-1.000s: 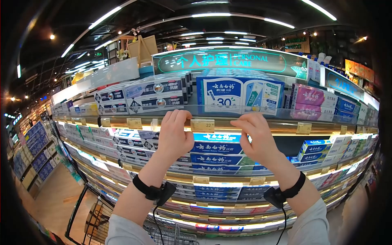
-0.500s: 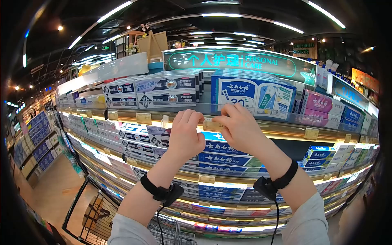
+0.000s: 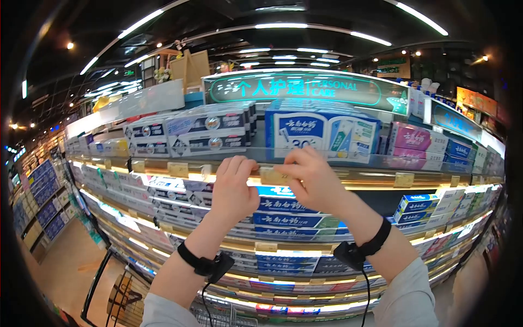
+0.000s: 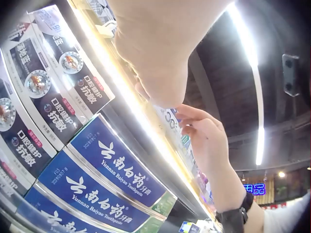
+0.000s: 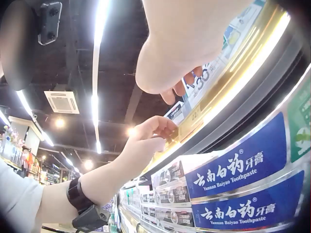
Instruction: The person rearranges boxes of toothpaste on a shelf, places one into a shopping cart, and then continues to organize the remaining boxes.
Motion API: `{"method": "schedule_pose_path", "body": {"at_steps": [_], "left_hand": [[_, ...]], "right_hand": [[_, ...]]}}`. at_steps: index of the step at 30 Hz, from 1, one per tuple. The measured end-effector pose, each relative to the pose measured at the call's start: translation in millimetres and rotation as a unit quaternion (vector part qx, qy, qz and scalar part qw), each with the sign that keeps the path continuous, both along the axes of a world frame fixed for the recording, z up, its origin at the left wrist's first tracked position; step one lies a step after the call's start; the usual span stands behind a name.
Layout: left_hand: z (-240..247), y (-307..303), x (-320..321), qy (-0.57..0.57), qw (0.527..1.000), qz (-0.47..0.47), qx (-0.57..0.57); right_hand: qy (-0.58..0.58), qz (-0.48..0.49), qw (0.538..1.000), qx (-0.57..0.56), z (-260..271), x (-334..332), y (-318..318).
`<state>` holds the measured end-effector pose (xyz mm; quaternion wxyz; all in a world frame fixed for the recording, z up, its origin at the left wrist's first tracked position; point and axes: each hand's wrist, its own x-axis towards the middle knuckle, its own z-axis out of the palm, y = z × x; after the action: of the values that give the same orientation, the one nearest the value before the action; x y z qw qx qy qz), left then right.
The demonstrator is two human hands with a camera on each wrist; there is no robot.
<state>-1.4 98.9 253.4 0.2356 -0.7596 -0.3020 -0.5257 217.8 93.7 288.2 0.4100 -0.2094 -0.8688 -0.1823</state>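
My left hand (image 3: 234, 185) has its fingers bent over the gold front rail of the upper shelf, with the thumb lower down. Just right of those fingertips is a yellow price tag (image 3: 267, 175); my right hand (image 3: 316, 182) reaches over its right part, fingers loosely bent. In the right wrist view, my left hand (image 5: 143, 143) curls at the rail beside the tag (image 5: 190, 121). Fingers of my right hand (image 4: 209, 138) hang relaxed in the left wrist view; whether they touch the tag is hidden. Behind the rail stands a blue toothpaste display box (image 3: 299, 128).
White-and-dark toothpaste boxes (image 3: 210, 133) stand left on the top shelf, pink boxes (image 3: 411, 139) right. Blue toothpaste boxes (image 3: 283, 220) are stacked below the rail. A clear lip (image 3: 348, 158) runs along the shelf front. A cart (image 3: 122, 297) is at lower left.
My right hand has moved left, from right of the price tag to over its right part. My left hand keeps its place at the rail. The view has swung right and back.
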Motion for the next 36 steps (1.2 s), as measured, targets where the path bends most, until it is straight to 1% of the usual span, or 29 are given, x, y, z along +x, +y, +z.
{"method": "schedule_pose_path", "body": {"at_steps": [2, 3, 4, 5, 6, 7, 8, 9, 10, 11, 12, 13, 14, 16, 17, 20, 21, 22, 24, 26, 28, 30, 31, 33, 34, 35, 36], "left_hand": [[0, -1, -1, 0.020, 1.000, 0.018, 0.001], [-1, -2, -2, 0.021, 1.000, 0.008, 0.008], [-2, -4, -4, -0.002, 1.000, 0.009, -0.002], [1, -4, -4, -0.025, 1.000, 0.011, -0.014], [8, -2, -2, -0.024, 1.000, 0.003, -0.007], [15, -1, -1, -0.070, 0.996, -0.048, -0.032], [21, -1, 1, -0.116, 0.987, -0.096, -0.058], [30, -3, 3, -0.142, 0.969, -0.139, -0.149], [37, 3, 8, -0.146, 0.969, -0.136, -0.146], [43, 10, 16, -0.202, 0.938, -0.195, -0.204], [50, 14, 23, -0.258, 0.896, -0.250, -0.259], [62, 8, 27, -0.225, 0.904, -0.201, -0.302], [69, 8, 31, -0.205, 0.916, -0.160, -0.305], [78, 2, 37, -0.174, 0.902, -0.148, -0.365], [74, 7, 41, -0.183, 0.908, -0.153, -0.345], [66, 5, 45, -0.202, 0.924, -0.150, -0.288], [50, 13, 43, -0.197, 0.945, -0.120, -0.231], [40, 4, 42, -0.210, 0.952, -0.134, -0.178], [15, -18, 33, -0.193, 0.962, -0.153, -0.117], [-12, -51, 19, -0.089, 0.984, -0.132, -0.083], [-45, -70, 2, 0.044, 0.991, -0.109, -0.068], [-79, -93, -18, 0.104, 0.978, -0.106, -0.150], [-98, -102, -29, 0.102, 0.975, -0.085, -0.176], [-136, -122, -55, 0.095, 0.972, -0.053, -0.208], [-153, -132, -71, 0.078, 0.962, -0.036, -0.258], [-163, -144, -86, 0.060, 0.949, -0.021, -0.308], [-169, -159, -99, 0.061, 0.948, -0.012, -0.313]], "right_hand": [[0.049, 0.043, 0.997, 0.038, -2, 7, -9], [0.075, 0.035, 0.994, 0.073, -3, 13, -15], [0.076, 0.026, 0.993, 0.082, -2, 21, -20], [0.155, -0.008, 0.981, 0.116, 0, 29, -26], [0.232, -0.040, 0.960, 0.151, 3, 37, -28], [0.237, -0.073, 0.950, 0.188, 9, 54, -24], [0.235, -0.075, 0.950, 0.193, 14, 66, -20], [0.329, -0.070, 0.934, 0.124, 18, 75, -15], [0.416, -0.061, 0.906, 0.052, 21, 81, -12], [0.413, -0.055, 0.908, 0.051, 24, 87, -11], [0.420, -0.063, 0.905, -0.005, 27, 93, -10], [0.425, -0.071, 0.900, -0.062, 29, 98, -10], [0.428, -0.078, 0.892, -0.120, 31, 102, -9], [0.422, -0.089, 0.870, -0.237, 37, 101, -7], [0.414, -0.077, 0.874, -0.244, 35, 99, -8], [0.382, -0.071, 0.914, -0.119, 24, 91, -14], [0.370, -0.065, 0.924, -0.077, 19, 87, -16], [0.358, -0.058, 0.931, -0.035, 12, 84, -19], [0.338, -0.040, 0.939, 0.051, -2, 75, -24], [0.290, -0.001, 0.954, 0.078, -24, 58, -34], [0.205, 0.060, 0.976, 0.038, -44, 38, -44], [0.136, 0.077, 0.987, 0.033, -60, 11, -50], [0.132, 0.091, 0.987, 0.027, -67, -2, -47], [0.099, 0.146, 0.984, -0.031, -82, -28, -36], [0.100, 0.158, 0.982, -0.035, -87, -38, -32], [0.114, 0.175, 0.976, -0.066, -92, -49, -28], [0.130, 0.191, 0.968, -0.097, -97, -59, -25]]}}
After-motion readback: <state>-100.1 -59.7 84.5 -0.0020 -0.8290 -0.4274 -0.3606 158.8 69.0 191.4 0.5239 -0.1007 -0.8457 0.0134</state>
